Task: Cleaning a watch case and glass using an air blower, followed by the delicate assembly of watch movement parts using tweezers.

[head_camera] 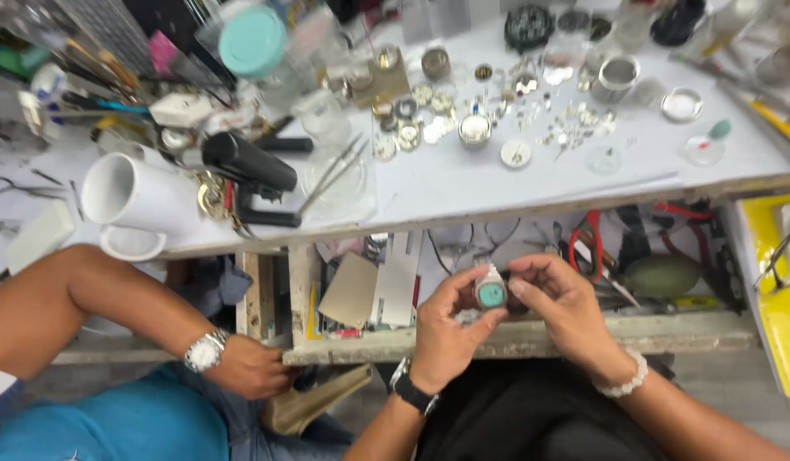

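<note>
Both hands pinch the steel-cased wristwatch with a teal dial [490,293] above the open wooden drawer [531,335]: left hand [446,329] closes its grip on the case side, right hand [561,303] on the other. Risk, as I judge it: a fingertip slip drops the watch among the red-handled pliers [588,243]. Its strap and back are hidden behind the fingers; small parts on the white worktop [634,175] are too fine to identify.

The fingers [463,286] of both hands cover the sides and strap of the turquoise-dialled watch [490,293], so only its face shows. The small watch parts [531,111] strewn across the bench [446,183] are too tiny to tell apart. A co-worker's arm [87,299] runs off the left edge, and the open drawer [531,333] hides its depths behind clutter.
</note>
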